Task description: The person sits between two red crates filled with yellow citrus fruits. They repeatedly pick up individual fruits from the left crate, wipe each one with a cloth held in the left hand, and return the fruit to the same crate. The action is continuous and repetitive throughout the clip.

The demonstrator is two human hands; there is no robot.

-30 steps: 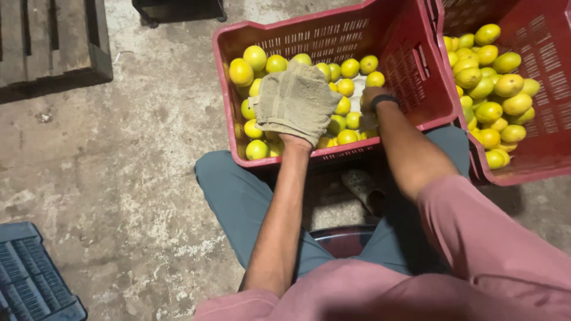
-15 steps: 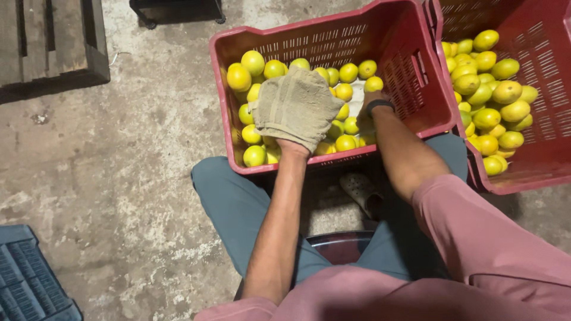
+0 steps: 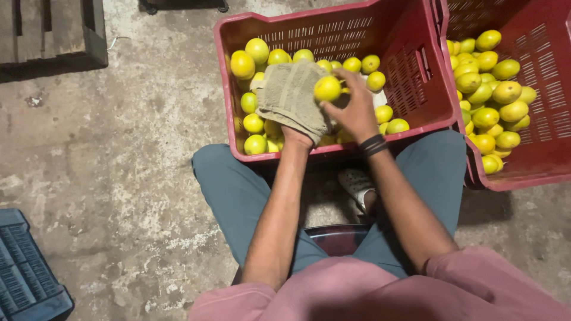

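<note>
Where half a second ago my right hand (image 3: 355, 110) was sunk low among the fruit at the crate's right side, it is now lifted clear, fingers (image 3: 348, 80) closed round a single yellow-green citrus fruit (image 3: 328, 88), thumb under it, held just above the pile. That fruit now touches the upper right edge of the beige cloth (image 3: 289, 95) draped over my left hand (image 3: 295, 116). My left hand has barely moved: it hovers over the middle of the red crate (image 3: 279, 32), palm down under the cloth, so I cannot tell how its fingers are set beneath the fabric, only that the cloth stays wrapped on it. So the change is a pick: one fruit is out of the heap and pressed to the cloth, which I judge to mean a wipe is starting. More fruit lies around and below both hands. To my right stands a second red crate (image 3: 544, 163), also holding yellow-green fruit, and a dark blue crate (image 3: 27, 279) sits on the concrete floor (image 3: 131, 148) at my left.
</note>
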